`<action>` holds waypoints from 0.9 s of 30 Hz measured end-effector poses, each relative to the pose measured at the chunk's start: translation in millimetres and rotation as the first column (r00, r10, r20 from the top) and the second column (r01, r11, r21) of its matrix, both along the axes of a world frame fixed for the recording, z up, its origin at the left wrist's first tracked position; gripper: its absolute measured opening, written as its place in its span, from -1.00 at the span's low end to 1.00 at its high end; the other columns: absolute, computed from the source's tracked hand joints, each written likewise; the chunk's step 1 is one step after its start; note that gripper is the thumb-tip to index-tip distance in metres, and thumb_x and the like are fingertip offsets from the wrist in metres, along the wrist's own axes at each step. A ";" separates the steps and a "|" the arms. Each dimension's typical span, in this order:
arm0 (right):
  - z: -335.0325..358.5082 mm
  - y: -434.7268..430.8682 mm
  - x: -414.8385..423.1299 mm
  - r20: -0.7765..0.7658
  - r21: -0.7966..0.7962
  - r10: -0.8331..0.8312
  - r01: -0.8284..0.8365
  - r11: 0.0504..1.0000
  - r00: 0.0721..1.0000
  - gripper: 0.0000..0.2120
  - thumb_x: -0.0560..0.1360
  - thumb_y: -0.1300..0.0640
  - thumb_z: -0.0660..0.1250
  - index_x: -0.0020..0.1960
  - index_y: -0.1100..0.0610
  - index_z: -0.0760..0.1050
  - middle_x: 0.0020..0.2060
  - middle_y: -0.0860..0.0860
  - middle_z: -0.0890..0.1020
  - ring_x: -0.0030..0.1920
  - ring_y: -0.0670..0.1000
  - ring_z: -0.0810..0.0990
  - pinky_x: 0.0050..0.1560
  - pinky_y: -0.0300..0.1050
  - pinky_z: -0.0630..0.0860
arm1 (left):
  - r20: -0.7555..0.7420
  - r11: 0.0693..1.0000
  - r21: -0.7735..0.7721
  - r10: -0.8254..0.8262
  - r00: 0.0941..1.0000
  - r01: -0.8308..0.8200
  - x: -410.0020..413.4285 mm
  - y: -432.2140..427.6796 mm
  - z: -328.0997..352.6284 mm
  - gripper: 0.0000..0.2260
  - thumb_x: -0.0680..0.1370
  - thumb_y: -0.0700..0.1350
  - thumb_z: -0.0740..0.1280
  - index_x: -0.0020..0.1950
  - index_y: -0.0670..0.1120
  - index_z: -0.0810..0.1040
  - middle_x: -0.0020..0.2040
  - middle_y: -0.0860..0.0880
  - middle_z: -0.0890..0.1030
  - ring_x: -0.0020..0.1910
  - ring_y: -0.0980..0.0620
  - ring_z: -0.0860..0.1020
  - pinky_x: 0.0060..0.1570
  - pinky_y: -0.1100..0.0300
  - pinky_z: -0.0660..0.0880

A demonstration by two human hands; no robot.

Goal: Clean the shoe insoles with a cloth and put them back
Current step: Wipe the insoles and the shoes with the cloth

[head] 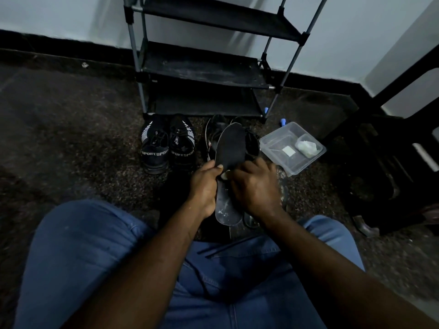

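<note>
In front of the shoe rack [202, 74], the left hand [204, 184] grips a dark insole [231, 146] at its middle, thumb on top, toe end toward the rack. The right hand [255, 184] curls its fingers around a pale cloth [225, 175], pressing it on the insole. 2 pairs of black shoes [166, 148] stand at the rack's foot, a clear plastic container [276, 148] beside its right leg.

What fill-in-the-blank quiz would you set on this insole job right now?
1. The left hand grips the insole; the right hand presses a ____ on it.
2. The tub lies on the floor to the ____ of the insole.
3. The shoes left of the insole read ____ on their heels.
Missing words: cloth; right; SPORT.
</note>
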State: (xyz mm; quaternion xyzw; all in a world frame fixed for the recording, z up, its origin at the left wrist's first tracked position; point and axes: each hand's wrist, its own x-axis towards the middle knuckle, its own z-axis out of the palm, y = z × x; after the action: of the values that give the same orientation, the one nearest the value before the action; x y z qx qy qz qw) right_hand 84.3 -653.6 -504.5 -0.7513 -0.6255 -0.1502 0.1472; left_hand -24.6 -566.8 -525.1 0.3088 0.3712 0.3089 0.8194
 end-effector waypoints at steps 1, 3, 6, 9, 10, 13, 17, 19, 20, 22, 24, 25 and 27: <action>2.1 1.6 5.1 -0.016 -0.010 -0.032 0.032 0.999 0.999 -0.81 0.53 -0.09 0.33 -0.02 -0.05 0.68 -0.12 -0.07 0.63 -0.03 0.10 0.50 -0.06 0.06 0.38 | -0.001 1.000 0.018 -0.002 1.000 0.002 1.3 0.3 0.2 -0.79 0.67 -0.29 0.20 0.21 -0.19 0.59 0.04 -0.19 0.69 -0.01 -0.10 0.65 0.07 0.04 0.58; 7.5 6.0 19.0 -0.141 0.022 -0.196 0.201 0.979 0.970 -0.72 0.53 -0.13 0.24 -0.02 -0.04 0.67 -0.10 -0.06 0.65 -0.02 0.09 0.50 -0.03 0.07 0.41 | -0.012 0.998 0.052 -0.022 1.000 0.022 3.1 -1.1 2.0 -0.78 0.67 -0.28 0.20 0.21 -0.18 0.61 0.02 -0.15 0.71 -0.04 -0.04 0.68 0.04 0.11 0.61; 6.2 5.2 13.9 -0.126 0.026 -0.163 0.168 0.985 0.979 -0.74 0.52 -0.12 0.26 -0.05 -0.04 0.68 -0.13 -0.05 0.65 -0.03 0.12 0.50 -0.05 0.06 0.40 | 0.006 0.999 0.039 -0.027 1.000 0.026 1.2 -1.6 1.3 -0.80 0.67 -0.30 0.21 0.16 -0.16 0.61 -0.03 -0.11 0.72 -0.08 0.01 0.69 -0.09 0.18 0.62; 2.7 3.3 4.9 -0.012 -0.009 -0.014 0.014 1.000 1.000 -0.83 0.51 -0.09 0.36 -0.07 -0.05 0.68 -0.16 -0.08 0.64 -0.05 0.11 0.51 -0.08 0.04 0.39 | 0.007 1.000 0.020 0.000 1.000 0.000 0.1 2.7 0.1 -0.80 0.66 -0.31 0.21 0.13 -0.15 0.61 -0.01 -0.14 0.70 -0.05 -0.03 0.66 -0.07 0.18 0.60; 3.1 4.3 11.1 -0.068 -0.007 -0.072 0.072 0.997 0.995 -0.83 0.51 -0.11 0.37 -0.06 -0.06 0.69 -0.15 -0.10 0.66 -0.05 0.09 0.53 -0.07 0.04 0.43 | -0.003 1.000 0.023 0.003 1.000 -0.003 0.7 3.9 -0.1 -0.80 0.66 -0.30 0.22 0.16 -0.16 0.61 0.03 -0.15 0.70 -0.02 -0.04 0.66 -0.05 0.17 0.60; 4.3 5.6 32.9 -0.670 0.020 -0.245 0.347 0.938 0.701 -0.90 0.51 -0.01 0.47 -0.04 -0.04 0.74 -0.14 -0.10 0.74 -0.09 -0.04 0.67 0.01 0.01 0.59 | -0.021 0.999 0.032 0.003 1.000 -0.002 -0.8 4.2 4.0 -0.79 0.67 -0.28 0.22 0.19 -0.18 0.62 0.09 -0.17 0.71 -0.01 -0.04 0.69 -0.08 0.14 0.63; 5.9 -2.9 33.3 -0.999 -0.037 -0.037 0.386 0.922 -0.007 -0.80 0.54 0.29 0.45 0.15 0.16 0.68 -0.11 0.01 0.74 -0.19 -0.13 0.64 -0.15 -0.23 0.56 | -0.047 0.998 0.064 0.014 0.999 -0.011 -2.1 7.6 2.7 -0.78 0.68 -0.28 0.20 0.23 -0.23 0.61 0.13 -0.21 0.70 0.02 -0.10 0.69 -0.05 0.09 0.66; 4.2 -7.8 30.5 -0.989 -0.103 -0.060 0.328 0.939 -0.139 -0.77 0.57 0.29 0.41 0.21 0.16 0.65 -0.15 -0.02 0.74 -0.25 -0.14 0.63 -0.28 -0.30 0.52 | -0.054 0.997 0.080 0.021 0.998 -0.017 0.3 9.7 1.8 -0.77 0.68 -0.28 0.20 0.24 -0.23 0.61 0.14 -0.20 0.70 0.09 -0.14 0.68 0.07 0.02 0.64; 2.9 -8.5 29.6 -0.978 -0.126 -0.065 0.310 0.943 -0.199 -0.78 0.58 0.30 0.39 0.21 0.18 0.64 -0.17 -0.01 0.73 -0.27 -0.13 0.64 -0.30 -0.30 0.53 | -0.055 0.997 0.080 0.021 0.998 -0.016 1.5 10.5 1.1 -0.77 0.68 -0.27 0.20 0.24 -0.23 0.61 0.14 -0.20 0.70 0.11 -0.17 0.68 0.12 -0.02 0.63; -1.9 -8.9 28.3 -0.952 -0.135 -0.041 0.296 0.945 -0.303 -0.82 0.59 0.32 0.36 0.17 0.24 0.63 -0.18 0.04 0.72 -0.25 -0.07 0.66 -0.25 -0.24 0.58 | -0.057 0.997 0.081 0.017 0.998 -0.012 1.9 9.9 -0.1 -0.76 0.68 -0.27 0.20 0.25 -0.22 0.61 0.14 -0.21 0.70 0.13 -0.19 0.67 0.17 -0.06 0.61; -5.4 -7.8 25.1 -0.941 -0.108 -0.005 0.286 0.952 -0.338 -0.89 0.59 0.33 0.35 0.09 0.29 0.62 -0.19 0.12 0.68 -0.24 0.00 0.63 -0.22 -0.19 0.59 | -0.058 0.997 0.081 0.012 0.998 -0.007 1.5 8.4 -2.6 -0.77 0.68 -0.27 0.21 0.25 -0.23 0.61 0.14 -0.21 0.70 0.13 -0.19 0.67 0.18 -0.06 0.60; -7.0 -6.9 24.0 -0.945 -0.101 -0.005 0.278 0.955 -0.327 -0.92 0.59 0.33 0.35 0.04 0.29 0.61 -0.21 0.13 0.66 -0.25 0.01 0.60 -0.24 -0.20 0.58 | -0.056 0.997 0.076 0.015 0.998 -0.011 1.1 8.3 -4.1 -0.77 0.67 -0.27 0.21 0.24 -0.23 0.61 0.14 -0.22 0.70 0.13 -0.20 0.67 0.19 -0.07 0.59; -6.2 -4.5 20.3 -0.957 -0.112 -0.033 0.260 0.959 -0.288 -0.93 0.59 0.33 0.35 -0.01 0.24 0.61 -0.23 0.09 0.66 -0.28 -0.04 0.60 -0.28 -0.23 0.58 | -0.054 0.998 0.068 0.020 0.998 -0.016 -0.2 9.5 -5.4 -0.78 0.67 -0.27 0.22 0.23 -0.23 0.62 0.14 -0.24 0.69 0.14 -0.23 0.66 0.22 -0.11 0.57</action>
State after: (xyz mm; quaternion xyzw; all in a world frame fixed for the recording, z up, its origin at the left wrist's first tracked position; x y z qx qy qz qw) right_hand 104.6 -658.1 -510.7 -0.6311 -0.1499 0.4437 0.6183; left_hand -24.8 -557.3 -530.5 0.3410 0.3855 0.3200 0.7954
